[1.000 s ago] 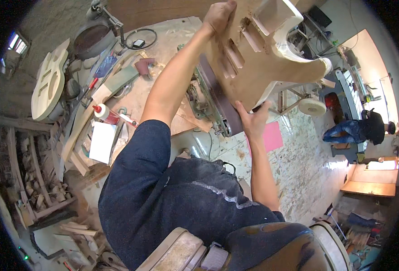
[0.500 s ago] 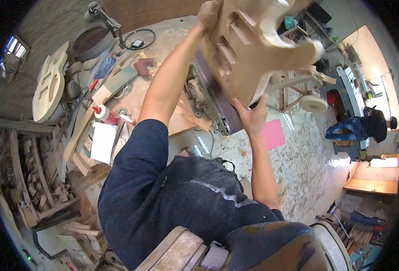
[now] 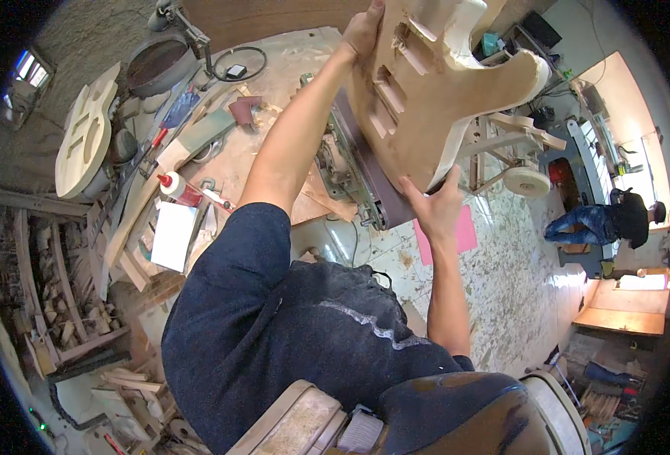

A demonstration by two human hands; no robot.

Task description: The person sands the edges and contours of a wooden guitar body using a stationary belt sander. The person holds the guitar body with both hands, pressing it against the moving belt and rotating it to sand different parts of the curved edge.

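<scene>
Nearest my view, the right hand (image 3: pixel 437 208) grips the lower corner of a pale brown, guitar-shaped wooden body with cut-out pockets (image 3: pixel 434 110), its thumb close to the purplish-brown belt of a metal-framed belt sander (image 3: pixel 373 171). I place everything by that sander: the body is held along its right side, but I cannot tell whether the edge touches the belt, nor whether the belt is running. If it runs, a slip of that corner could scrape the thumb. Beyond, toward the sander's far end, the left hand (image 3: pixel 361 32) clasps the body's far edge, its fingers partly hidden. Uneven pressure between the hands could, I judge, tilt the wood and gouge its rim.

The bare left forearm (image 3: pixel 293 136) crosses the sander's left side and blocks part of my view. A flat pink sheet (image 3: pixel 465 230) lies right of the sander's near end; to its left are a white, red-capped bottle (image 3: pixel 179 189) and a flat white rectangle (image 3: pixel 173 236). Farther left is a second, cream-coloured wooden guitar body (image 3: pixel 84 136); far right, a co-worker in blue trousers (image 3: pixel 629 216).
</scene>
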